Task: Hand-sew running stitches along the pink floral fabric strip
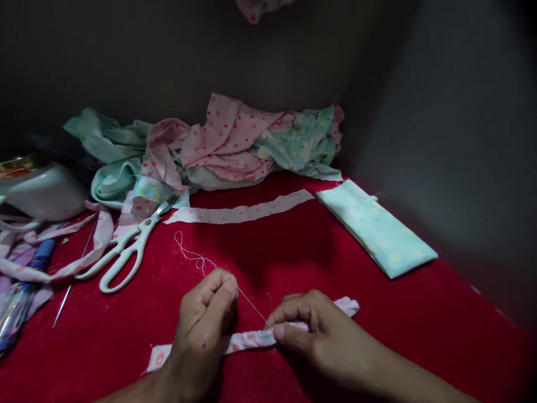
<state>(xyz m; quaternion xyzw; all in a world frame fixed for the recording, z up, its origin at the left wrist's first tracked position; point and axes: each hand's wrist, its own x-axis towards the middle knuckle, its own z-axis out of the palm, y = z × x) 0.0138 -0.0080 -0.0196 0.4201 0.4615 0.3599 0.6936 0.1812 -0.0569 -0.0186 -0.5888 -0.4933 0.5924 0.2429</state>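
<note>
A narrow folded strip of pink floral cloth lies across the red table covering near the front. My left hand is closed in a pinch on a thin white thread, above the strip's left part. From there the thread runs taut down to the strip beside my right fingertips, and its loose end curls on the red cloth behind my left hand. My right hand pinches the strip right of its middle. No needle can be made out in either hand.
White-handled scissors lie at the left, near a metal rod, a blue pen and a white cup. Behind are heaped fabrics and a flat pink strip. Folded green cloth lies at the right.
</note>
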